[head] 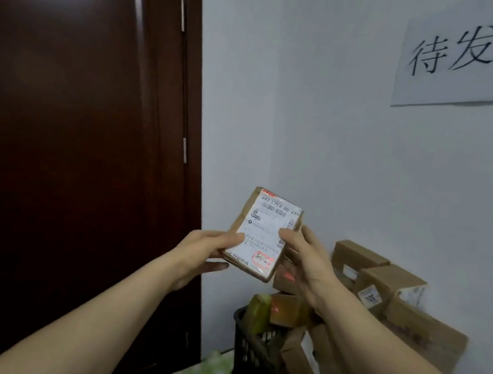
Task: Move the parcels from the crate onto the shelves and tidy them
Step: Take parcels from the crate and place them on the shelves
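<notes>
- Head view, item held: parcel, a small brown carton with a white label, in the air between both hands, above the crate.
- Left hand: thumb pressed on the label's lower left edge, fingers under the carton.
- Right hand: thumb on the label's right edge, the other fingers behind the carton.
- Surroundings: stacked cardboard boxes beyond the right fingers. A dark door is left of the left fingers. A paper sign hangs high above.
- Obstruction: the right forearm crosses the crate and boxes.
- Unclear: label print is blurred, and the crate's lower part is cut off.
- Orientation: long axis near upright, top tipped right, label facing the camera.
</notes>
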Demonstrator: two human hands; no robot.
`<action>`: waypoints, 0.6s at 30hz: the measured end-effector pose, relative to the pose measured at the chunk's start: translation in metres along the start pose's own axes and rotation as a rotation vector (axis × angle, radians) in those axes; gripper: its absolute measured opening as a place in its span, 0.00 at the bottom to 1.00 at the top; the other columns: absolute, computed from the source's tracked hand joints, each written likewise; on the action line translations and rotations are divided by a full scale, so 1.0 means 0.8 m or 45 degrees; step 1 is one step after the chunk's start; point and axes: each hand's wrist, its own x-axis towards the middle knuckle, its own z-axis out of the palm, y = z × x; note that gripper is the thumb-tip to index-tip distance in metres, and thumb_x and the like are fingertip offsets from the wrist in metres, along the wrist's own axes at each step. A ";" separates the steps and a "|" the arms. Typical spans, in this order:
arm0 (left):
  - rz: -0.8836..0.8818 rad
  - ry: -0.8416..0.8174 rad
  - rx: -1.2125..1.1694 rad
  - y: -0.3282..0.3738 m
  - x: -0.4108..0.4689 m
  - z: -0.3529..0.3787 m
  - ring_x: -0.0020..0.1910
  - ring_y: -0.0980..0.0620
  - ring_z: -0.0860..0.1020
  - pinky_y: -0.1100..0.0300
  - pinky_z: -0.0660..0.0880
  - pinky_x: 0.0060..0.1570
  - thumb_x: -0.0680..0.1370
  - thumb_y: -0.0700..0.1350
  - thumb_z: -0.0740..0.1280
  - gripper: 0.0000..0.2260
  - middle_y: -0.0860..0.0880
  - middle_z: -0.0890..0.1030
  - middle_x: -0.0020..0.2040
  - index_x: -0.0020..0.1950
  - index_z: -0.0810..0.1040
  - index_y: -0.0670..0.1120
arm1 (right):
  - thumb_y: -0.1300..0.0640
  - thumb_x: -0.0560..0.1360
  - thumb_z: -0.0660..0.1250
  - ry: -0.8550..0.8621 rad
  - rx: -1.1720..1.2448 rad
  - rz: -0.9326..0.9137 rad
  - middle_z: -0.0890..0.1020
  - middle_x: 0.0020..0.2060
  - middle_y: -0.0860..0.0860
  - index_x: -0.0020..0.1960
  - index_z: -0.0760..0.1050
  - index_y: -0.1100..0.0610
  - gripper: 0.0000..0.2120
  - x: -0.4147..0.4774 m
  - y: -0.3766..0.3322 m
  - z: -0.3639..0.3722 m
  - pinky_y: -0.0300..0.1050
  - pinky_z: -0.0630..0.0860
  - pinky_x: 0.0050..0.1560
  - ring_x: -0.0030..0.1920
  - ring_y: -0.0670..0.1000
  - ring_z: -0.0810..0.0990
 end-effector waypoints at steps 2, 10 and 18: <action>0.050 0.073 -0.134 0.000 -0.018 -0.026 0.57 0.49 0.80 0.55 0.75 0.57 0.75 0.48 0.70 0.11 0.47 0.85 0.50 0.55 0.82 0.44 | 0.49 0.69 0.74 -0.045 0.065 0.036 0.77 0.63 0.59 0.78 0.51 0.54 0.46 0.002 0.004 0.030 0.55 0.69 0.68 0.62 0.55 0.76; 0.098 0.225 -0.265 0.002 -0.061 -0.089 0.56 0.50 0.81 0.50 0.73 0.63 0.74 0.44 0.70 0.10 0.46 0.85 0.50 0.54 0.82 0.43 | 0.57 0.74 0.69 -0.262 -0.109 0.015 0.85 0.51 0.51 0.72 0.67 0.52 0.27 -0.009 0.020 0.109 0.55 0.76 0.61 0.54 0.53 0.82; 0.095 0.244 -0.344 -0.007 -0.076 -0.124 0.55 0.51 0.81 0.51 0.73 0.63 0.74 0.43 0.70 0.11 0.47 0.85 0.50 0.55 0.81 0.43 | 0.59 0.74 0.70 -0.313 -0.111 -0.027 0.85 0.48 0.51 0.71 0.68 0.52 0.27 -0.009 0.025 0.151 0.56 0.76 0.61 0.53 0.53 0.83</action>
